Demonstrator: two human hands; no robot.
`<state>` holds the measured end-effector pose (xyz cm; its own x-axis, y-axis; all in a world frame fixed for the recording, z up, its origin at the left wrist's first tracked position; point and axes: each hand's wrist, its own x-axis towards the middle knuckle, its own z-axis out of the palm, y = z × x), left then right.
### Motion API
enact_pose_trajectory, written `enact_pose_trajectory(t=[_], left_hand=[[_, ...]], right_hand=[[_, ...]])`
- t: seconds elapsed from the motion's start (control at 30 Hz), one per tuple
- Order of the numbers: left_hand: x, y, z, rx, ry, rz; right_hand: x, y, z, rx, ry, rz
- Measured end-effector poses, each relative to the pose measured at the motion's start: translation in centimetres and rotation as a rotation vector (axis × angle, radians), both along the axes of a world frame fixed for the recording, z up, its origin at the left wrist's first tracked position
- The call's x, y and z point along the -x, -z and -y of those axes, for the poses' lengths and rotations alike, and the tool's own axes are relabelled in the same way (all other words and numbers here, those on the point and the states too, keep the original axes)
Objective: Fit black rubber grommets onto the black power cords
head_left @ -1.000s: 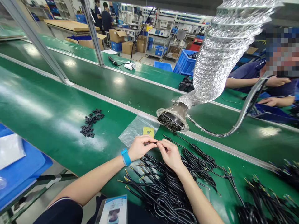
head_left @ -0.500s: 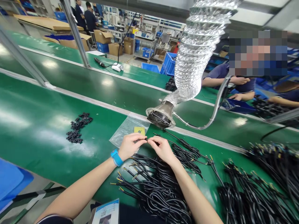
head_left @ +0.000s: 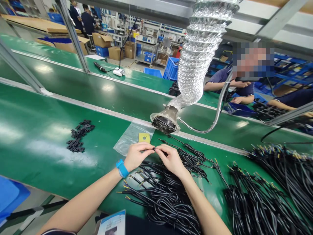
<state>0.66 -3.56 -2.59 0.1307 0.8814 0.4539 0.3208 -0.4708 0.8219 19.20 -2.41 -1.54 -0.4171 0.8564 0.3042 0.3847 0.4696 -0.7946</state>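
My left hand (head_left: 137, 156) and my right hand (head_left: 170, 159) meet fingertip to fingertip over the green bench (head_left: 49, 130). Both pinch the end of one thin black cable (head_left: 154, 148), and a small black part sits where the fingers meet. A blue band (head_left: 122, 168) wraps my left wrist. Under my forearms lies a heap of black cables (head_left: 166, 195) with stripped coloured ends. Beyond my left hand rest a clear plastic bag (head_left: 129, 137) and a yellow tag (head_left: 144, 137). A pile of small black parts (head_left: 78, 140) lies to the left.
A foil extraction duct (head_left: 198, 58) hangs down to a round fan hood (head_left: 164, 123) just past my hands. More cable bundles (head_left: 269, 192) crowd the right. A co-worker (head_left: 234, 88) sits across the belt. Metal frame posts (head_left: 70, 32) stand at left. A blue tray corner (head_left: 9, 195) shows at bottom left.
The view has swung right and up, so the bench slid left. My hands stay pinched together on the cable end, with only small finger movement.
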Motion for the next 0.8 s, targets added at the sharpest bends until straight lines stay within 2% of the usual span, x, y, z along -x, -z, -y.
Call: enact_pose_trajectory(t=[0.13, 0.33, 0.4, 0.47, 0.57, 0.7, 0.8], left_hand=[[0.0, 0.4, 0.3, -0.008, 0.015, 0.015], [-0.3, 0.7, 0.3, -0.008, 0.035, 0.014], [-0.6, 0.5, 0.5, 0.003, 0.039, 0.009], [-0.8, 0.2, 0.8, 0.049, 0.058, 0.022], [-1.0, 0.1, 1.5, 0.142, 0.137, -0.011], [-1.1, 0.4, 2.0, 0.119, 0.375, -0.38], [-1.2, 0.9, 2.0, 0.096, 0.474, -0.589]], right_hand=[[0.4, 0.2, 0.0, -0.052, -0.058, 0.009], [0.7, 0.9, 0.2, 0.04, -0.016, -0.028], [0.5, 0.3, 0.3, 0.045, -0.009, -0.018], [-0.4, -1.1, 0.6, 0.022, 0.028, -0.017], [-3.4, -4.2, 1.4, -0.053, 0.223, -0.054], [-8.9, -8.9, 3.2, -0.152, 0.652, -0.165], [-11.7, -11.8, 4.1, -0.334, 0.969, -0.183]])
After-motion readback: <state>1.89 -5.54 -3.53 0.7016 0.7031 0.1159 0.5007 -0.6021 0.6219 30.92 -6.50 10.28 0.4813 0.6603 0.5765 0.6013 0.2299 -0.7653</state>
